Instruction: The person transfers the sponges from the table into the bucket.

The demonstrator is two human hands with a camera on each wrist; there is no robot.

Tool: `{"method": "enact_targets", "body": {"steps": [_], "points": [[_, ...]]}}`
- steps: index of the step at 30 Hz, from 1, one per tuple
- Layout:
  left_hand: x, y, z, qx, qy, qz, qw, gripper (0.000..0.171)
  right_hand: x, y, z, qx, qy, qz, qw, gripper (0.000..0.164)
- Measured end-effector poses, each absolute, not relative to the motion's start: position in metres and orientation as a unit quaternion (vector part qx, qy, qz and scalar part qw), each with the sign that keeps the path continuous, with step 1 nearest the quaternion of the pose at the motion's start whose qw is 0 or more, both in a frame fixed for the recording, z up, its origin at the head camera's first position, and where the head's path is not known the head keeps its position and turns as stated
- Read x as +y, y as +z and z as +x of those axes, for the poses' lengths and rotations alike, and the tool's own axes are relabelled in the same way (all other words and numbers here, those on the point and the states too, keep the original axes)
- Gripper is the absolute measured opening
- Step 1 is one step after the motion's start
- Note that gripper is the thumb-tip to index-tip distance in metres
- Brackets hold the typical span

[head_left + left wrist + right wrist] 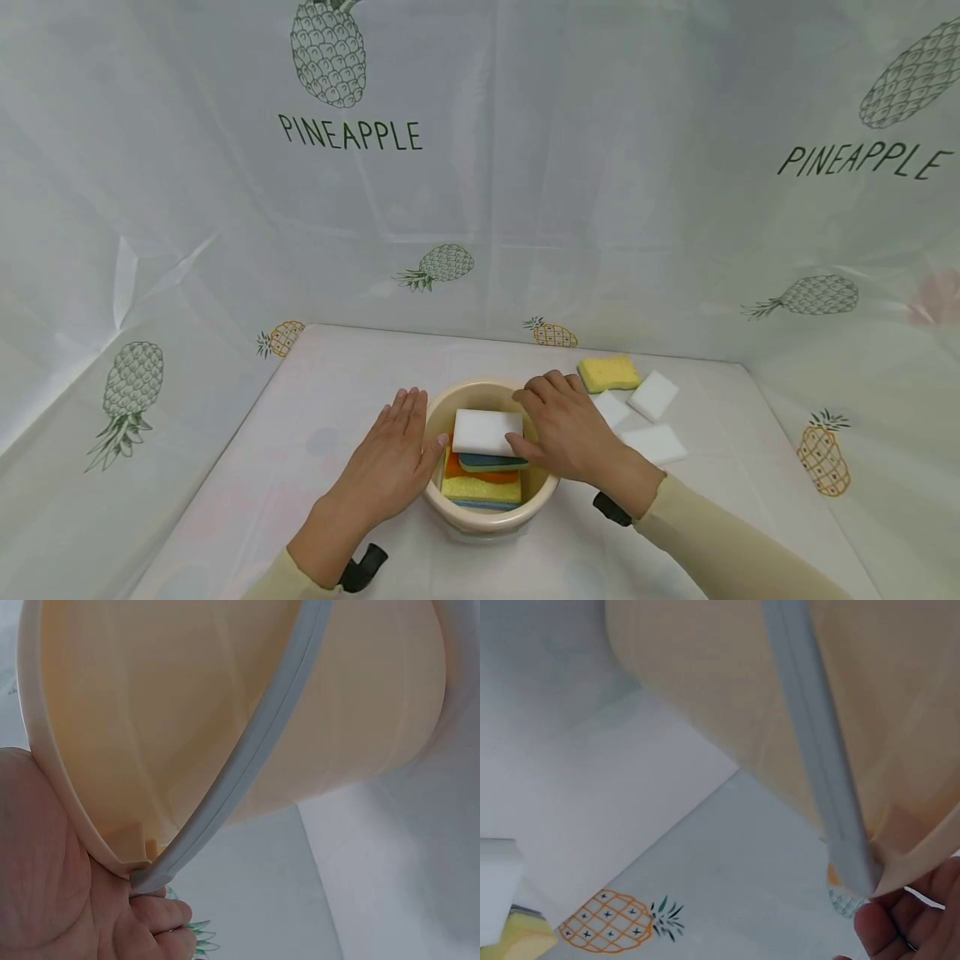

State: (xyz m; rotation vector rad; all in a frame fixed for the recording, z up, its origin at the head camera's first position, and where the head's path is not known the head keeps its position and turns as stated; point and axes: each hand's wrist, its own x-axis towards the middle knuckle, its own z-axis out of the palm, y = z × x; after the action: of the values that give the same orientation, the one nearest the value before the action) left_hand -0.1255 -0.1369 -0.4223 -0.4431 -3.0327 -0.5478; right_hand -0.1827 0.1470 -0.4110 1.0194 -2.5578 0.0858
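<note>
A cream bucket point(491, 522) with a grey handle point(247, 750) stands between both hands. Stacked inside it are a white sponge point(486, 432) on top, a blue-and-green scouring sponge point(487, 462), an orange piece point(516, 477) and a yellow-and-blue sponge point(483, 489) lower down. My left hand point(393, 467), fingers straight, rests along the left rim, its thumb reaching over the edge. Across the right rim lies my right hand point(566, 429), loosely bent, with the thumb over the white sponge's near right corner and the forefinger just past its far corner.
To the right of the bucket lie a yellow sponge point(609, 373) and several white sponges point(654, 395), partly behind my right hand. A pale cloth covers the table point(360, 367), and a pineapple-printed sheet point(600, 208) rises behind and at both sides.
</note>
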Motion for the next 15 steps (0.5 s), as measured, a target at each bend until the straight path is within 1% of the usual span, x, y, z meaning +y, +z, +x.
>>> {"method": "enact_targets", "body": {"steps": [6,9,15], "points": [[-0.137,-0.423,-0.126,-0.973,-0.178,-0.144,0.019,0.077,0.167,-0.414,-0.188,-0.899,0.063,0.353,0.251,0.038],[-0.137,-0.423,-0.126,-0.973,-0.178,-0.143,0.017,0.077,0.181,-0.414,-0.192,-0.9,0.066,0.34,0.264,0.039],[-0.137,-0.423,-0.125,-0.974,-0.177,-0.142,0.017,0.077,0.216,-0.412,-0.201,-0.909,0.056,0.312,0.272,0.044]]}}
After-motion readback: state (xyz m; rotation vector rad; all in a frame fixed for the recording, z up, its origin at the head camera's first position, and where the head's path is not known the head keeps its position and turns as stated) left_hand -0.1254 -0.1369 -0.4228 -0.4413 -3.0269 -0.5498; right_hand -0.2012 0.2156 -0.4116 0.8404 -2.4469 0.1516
